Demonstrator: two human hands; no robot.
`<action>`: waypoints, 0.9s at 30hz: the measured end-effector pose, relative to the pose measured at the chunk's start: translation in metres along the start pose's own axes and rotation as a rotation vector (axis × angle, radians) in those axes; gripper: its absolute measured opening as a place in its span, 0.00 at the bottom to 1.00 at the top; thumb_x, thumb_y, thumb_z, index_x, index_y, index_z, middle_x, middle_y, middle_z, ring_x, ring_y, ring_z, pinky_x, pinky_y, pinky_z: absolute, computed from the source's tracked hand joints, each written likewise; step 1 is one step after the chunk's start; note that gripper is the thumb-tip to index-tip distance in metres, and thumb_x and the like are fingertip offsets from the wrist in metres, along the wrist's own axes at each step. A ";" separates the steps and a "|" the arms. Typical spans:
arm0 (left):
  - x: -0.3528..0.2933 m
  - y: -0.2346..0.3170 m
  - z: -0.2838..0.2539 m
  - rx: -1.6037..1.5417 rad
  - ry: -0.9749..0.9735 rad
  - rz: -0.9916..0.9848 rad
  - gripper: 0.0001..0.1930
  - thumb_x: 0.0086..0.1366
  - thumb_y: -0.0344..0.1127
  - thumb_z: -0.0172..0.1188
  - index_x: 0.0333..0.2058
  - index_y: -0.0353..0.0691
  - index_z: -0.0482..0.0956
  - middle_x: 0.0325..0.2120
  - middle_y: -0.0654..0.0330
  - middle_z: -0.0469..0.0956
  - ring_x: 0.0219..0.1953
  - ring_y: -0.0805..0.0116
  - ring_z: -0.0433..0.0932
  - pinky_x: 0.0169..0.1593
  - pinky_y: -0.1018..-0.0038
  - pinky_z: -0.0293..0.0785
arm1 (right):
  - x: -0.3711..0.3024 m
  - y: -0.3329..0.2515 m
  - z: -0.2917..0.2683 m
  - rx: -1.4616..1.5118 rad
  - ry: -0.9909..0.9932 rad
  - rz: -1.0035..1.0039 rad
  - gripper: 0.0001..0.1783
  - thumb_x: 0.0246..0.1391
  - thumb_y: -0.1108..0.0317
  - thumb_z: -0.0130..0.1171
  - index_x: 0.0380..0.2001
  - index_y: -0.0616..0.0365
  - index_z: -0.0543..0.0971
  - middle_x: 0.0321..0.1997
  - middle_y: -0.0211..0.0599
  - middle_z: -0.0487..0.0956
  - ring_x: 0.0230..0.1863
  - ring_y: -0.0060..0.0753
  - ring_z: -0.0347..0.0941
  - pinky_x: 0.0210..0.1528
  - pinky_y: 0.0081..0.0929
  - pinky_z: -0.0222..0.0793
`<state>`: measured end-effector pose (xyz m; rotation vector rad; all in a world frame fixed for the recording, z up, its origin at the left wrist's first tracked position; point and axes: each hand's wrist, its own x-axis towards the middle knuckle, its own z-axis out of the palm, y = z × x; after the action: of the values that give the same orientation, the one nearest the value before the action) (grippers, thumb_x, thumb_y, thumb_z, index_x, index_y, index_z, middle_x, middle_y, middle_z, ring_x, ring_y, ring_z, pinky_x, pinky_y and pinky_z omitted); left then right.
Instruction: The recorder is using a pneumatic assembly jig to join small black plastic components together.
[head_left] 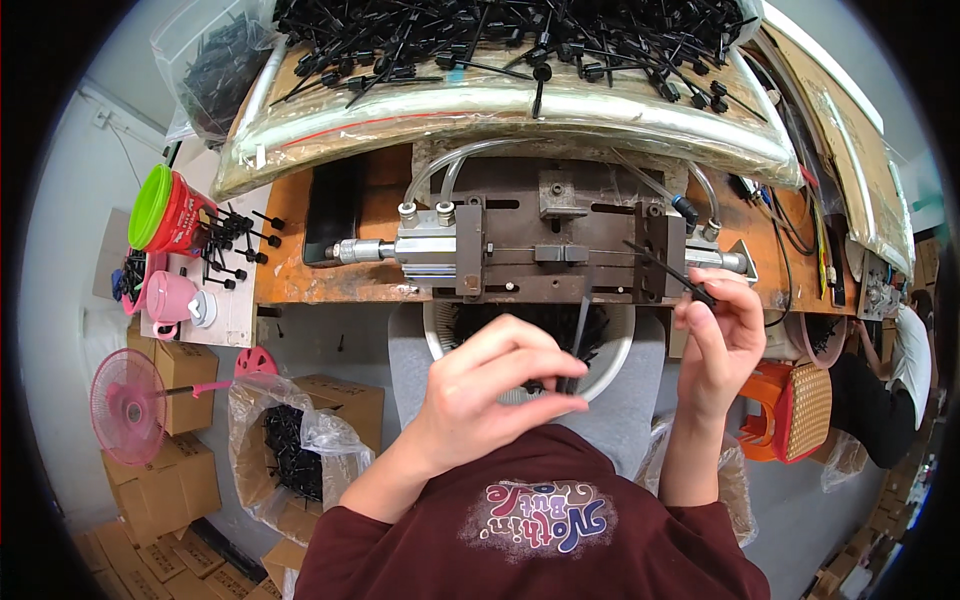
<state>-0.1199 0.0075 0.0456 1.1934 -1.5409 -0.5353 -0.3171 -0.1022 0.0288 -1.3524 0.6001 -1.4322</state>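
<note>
Above the seated person's lap, at the near edge of the bench, the fingers of the left hand [500,372] are nearly closed, thumb and fingertips pinching at least one dark rod [583,325] that projects up toward the fixture; exact count at the grip cannot be told. Right hand [725,335]: thumb and forefinger drawn together on a thin black part [665,268], remaining fingers loosely curled; the part slants up and left, its far tip over the right side of the fixture, contact unclear. Fixture [610,287]: dark metal base, small dark block [561,254] at centre, a silver cylinder [427,257] at left, clear tubing [447,160] behind. Below the left hand, between the knees, a white tub [616,372] contains black pieces. Bench top [330,288] orange-brown, worn. Beyond the fixture, a plastic-covered tray [400,125] bears a heap of long-stemmed black parts [540,40]. Left of the bench: red bucket [186,215] with green rim, pink mug [165,298], pink fan [128,405]. Right: orange-red stool [800,410]; farther off, another person [908,355].
</note>
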 end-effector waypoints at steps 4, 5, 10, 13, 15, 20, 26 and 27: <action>-0.004 -0.025 0.022 0.367 0.070 0.011 0.15 0.46 0.27 0.71 0.35 0.35 0.82 0.46 0.54 0.77 0.31 0.68 0.80 0.37 0.76 0.78 | -0.005 0.002 0.007 -0.088 -0.129 -0.043 0.14 0.46 0.88 0.59 0.39 0.68 0.76 0.47 0.48 0.74 0.44 0.33 0.75 0.46 0.26 0.75; -0.004 -0.034 0.027 0.470 0.060 0.053 0.14 0.46 0.27 0.70 0.34 0.35 0.82 0.47 0.54 0.78 0.31 0.68 0.80 0.36 0.76 0.77 | -0.007 0.004 0.008 -0.104 -0.134 -0.057 0.14 0.46 0.88 0.59 0.39 0.69 0.76 0.48 0.48 0.74 0.44 0.34 0.76 0.48 0.29 0.75; 0.003 -0.050 0.036 0.716 0.014 0.140 0.12 0.46 0.29 0.68 0.33 0.37 0.82 0.47 0.55 0.79 0.28 0.69 0.80 0.32 0.77 0.75 | -0.012 -0.001 0.008 -0.176 -0.152 -0.096 0.16 0.47 0.87 0.60 0.42 0.70 0.76 0.49 0.50 0.73 0.45 0.37 0.76 0.48 0.28 0.76; 0.011 -0.049 0.034 0.744 0.002 0.148 0.12 0.46 0.30 0.69 0.32 0.37 0.82 0.47 0.55 0.79 0.25 0.70 0.79 0.30 0.76 0.74 | -0.012 -0.001 0.003 -0.227 -0.233 -0.142 0.18 0.47 0.85 0.61 0.44 0.70 0.76 0.51 0.52 0.72 0.45 0.39 0.78 0.46 0.25 0.77; 0.013 -0.051 0.032 0.732 0.003 0.177 0.12 0.45 0.31 0.69 0.32 0.38 0.82 0.47 0.56 0.79 0.23 0.70 0.78 0.30 0.77 0.73 | -0.015 -0.010 0.013 -0.178 -0.129 -0.038 0.18 0.46 0.85 0.62 0.43 0.70 0.77 0.51 0.52 0.73 0.45 0.39 0.78 0.45 0.25 0.77; 0.012 -0.051 0.031 0.726 -0.016 0.124 0.12 0.45 0.31 0.69 0.31 0.39 0.82 0.47 0.58 0.79 0.23 0.70 0.78 0.30 0.77 0.73 | -0.013 -0.006 0.014 -0.268 -0.246 -0.039 0.19 0.40 0.84 0.67 0.40 0.69 0.78 0.50 0.52 0.74 0.45 0.39 0.78 0.45 0.26 0.77; 0.010 -0.050 0.028 0.690 -0.026 0.130 0.12 0.46 0.32 0.69 0.32 0.39 0.82 0.46 0.58 0.80 0.22 0.69 0.78 0.29 0.76 0.73 | -0.003 0.003 0.025 -0.767 -0.437 -0.327 0.15 0.40 0.80 0.66 0.36 0.65 0.79 0.53 0.49 0.76 0.44 0.41 0.79 0.44 0.31 0.76; 0.010 -0.047 0.025 0.687 -0.048 0.124 0.12 0.46 0.32 0.69 0.32 0.40 0.82 0.46 0.58 0.80 0.22 0.69 0.77 0.28 0.76 0.73 | -0.003 0.007 0.026 -0.809 -0.463 -0.329 0.15 0.40 0.79 0.66 0.36 0.64 0.79 0.53 0.49 0.76 0.43 0.41 0.79 0.43 0.29 0.76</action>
<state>-0.1233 -0.0261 0.0029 1.5809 -1.8966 0.0705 -0.2906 -0.0945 0.0276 -2.4298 0.6950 -1.0763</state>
